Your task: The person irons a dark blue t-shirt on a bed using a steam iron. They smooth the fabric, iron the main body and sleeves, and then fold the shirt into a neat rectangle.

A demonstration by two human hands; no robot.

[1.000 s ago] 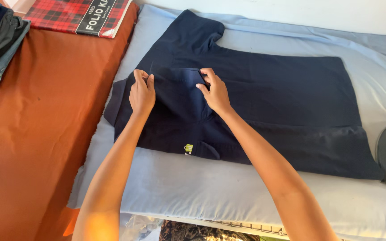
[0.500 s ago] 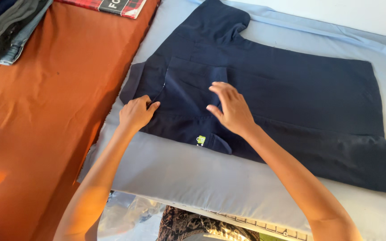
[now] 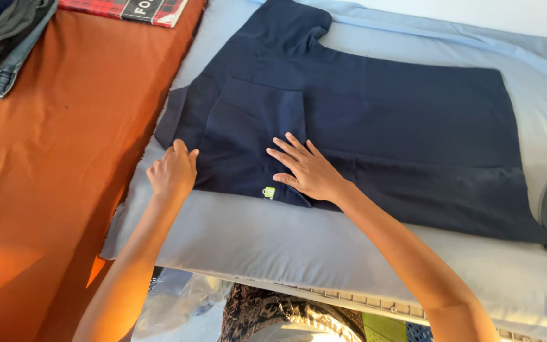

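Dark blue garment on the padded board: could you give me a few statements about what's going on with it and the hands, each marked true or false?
1. The right hand lies flat, fingers spread, on the dark blue garment. True.
2. The left hand holds an iron. False: it holds nothing and rests at the garment's near-left edge.
3. The garment lies on a light blue cover. True.
4. The cloth left of the board is green. False: it is orange-brown.
5. A small yellow-green mark sits near the right hand. True.
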